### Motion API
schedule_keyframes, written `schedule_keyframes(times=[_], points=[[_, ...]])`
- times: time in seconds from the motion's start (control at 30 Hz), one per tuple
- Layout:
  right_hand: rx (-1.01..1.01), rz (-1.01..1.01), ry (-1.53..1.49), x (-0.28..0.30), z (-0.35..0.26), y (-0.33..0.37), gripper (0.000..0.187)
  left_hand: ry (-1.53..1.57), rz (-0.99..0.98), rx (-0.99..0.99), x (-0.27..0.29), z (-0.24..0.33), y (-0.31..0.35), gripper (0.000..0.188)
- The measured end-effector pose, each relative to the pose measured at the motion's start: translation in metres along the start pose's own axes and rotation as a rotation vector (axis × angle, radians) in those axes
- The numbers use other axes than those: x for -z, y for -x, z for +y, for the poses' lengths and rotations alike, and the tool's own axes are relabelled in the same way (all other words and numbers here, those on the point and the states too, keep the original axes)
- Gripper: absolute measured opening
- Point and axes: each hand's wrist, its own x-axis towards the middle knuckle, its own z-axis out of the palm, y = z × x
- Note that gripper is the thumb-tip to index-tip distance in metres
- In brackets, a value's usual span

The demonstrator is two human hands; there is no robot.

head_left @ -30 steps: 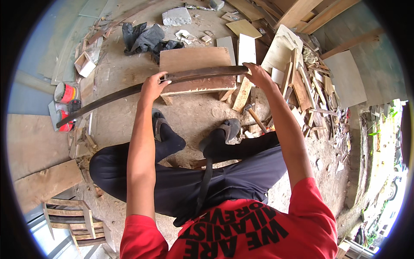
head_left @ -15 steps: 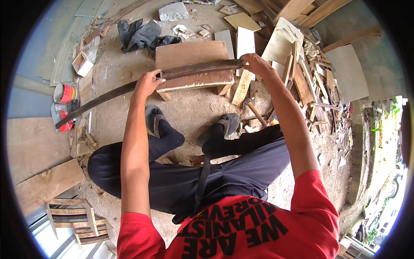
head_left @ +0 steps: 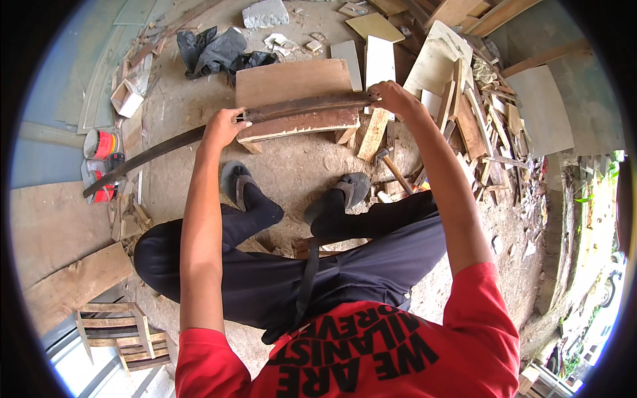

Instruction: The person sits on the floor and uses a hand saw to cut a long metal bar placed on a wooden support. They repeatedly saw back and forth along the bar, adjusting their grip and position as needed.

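A long dark wooden strip (head_left: pixel 156 152) lies across the near side of a low wooden bench (head_left: pixel 292 78). Its left end reaches out past the bench toward the paint cans. My left hand (head_left: pixel 224 127) grips the strip just beyond the bench's left edge, thumb and fingers closed round it. At the strip's right end, past the bench's right edge, my right hand (head_left: pixel 394 99) pinches it. Between my hands the wood looks thicker, and I cannot tell whether a second piece lies along it.
A hammer (head_left: pixel 394 170) rests on the floor right of my feet, near a heap of wood offcuts (head_left: pixel 488 126). Red paint cans (head_left: pixel 99 144) stand at the left. Behind the bench are a black plastic bag (head_left: pixel 215 53) and a concrete block (head_left: pixel 265 13).
Both hands keep hold of the wooden strip and have shifted only slightly to the left with it. The view has moved a little too.
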Motion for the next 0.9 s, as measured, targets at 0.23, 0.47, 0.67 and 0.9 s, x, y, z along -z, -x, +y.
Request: schedule_keyframes(times=[0.23,0.47,0.67,0.9], points=[[0.005,-0.024,0.041,0.002,-0.003,-0.008,0.047,-0.026,0.019,-0.001,0.004,-0.003,0.002,0.054],[0.044,0.032,-0.083,-0.002,0.005,0.011,0.064,-0.028,0.032,0.007,-0.002,0.004,0.001,0.053],[-0.276,0.031,-0.395,-0.004,-0.023,0.008,0.057,0.025,0.035,0.019,-0.005,-0.005,0.000,0.053],[-0.578,0.334,-1.139,-0.071,-0.012,0.002,0.057,-0.037,0.069,-0.032,-0.010,-0.011,-0.003,0.054]])
